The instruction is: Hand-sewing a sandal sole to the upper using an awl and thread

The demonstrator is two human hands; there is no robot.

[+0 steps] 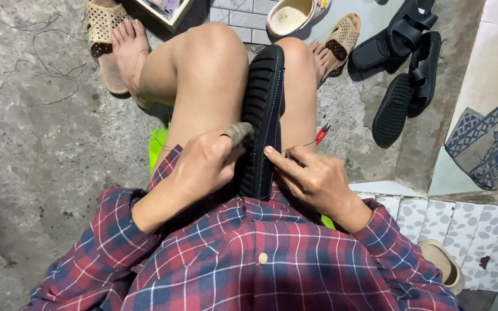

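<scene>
A black shoe (263, 109) with a ribbed sole and white stitching along its edge stands clamped sole-up between my bare knees. My left hand (203, 164) grips a worn, rounded tool handle (239, 133) pressed against the shoe's left side. My right hand (312, 175) rests against the shoe's right side, its fingers pinching a thin thread (298, 145) near the stitch line. I wear a red and blue plaid shirt.
Beige perforated sandals (104, 34) lie by my feet on the concrete floor (36, 144). Black sandals (402, 69) are piled at right. Red-handled pliers (321, 133) lie beside my right leg. A cream slipper (288, 16) sits at top, a patterned mat (488, 147) at right.
</scene>
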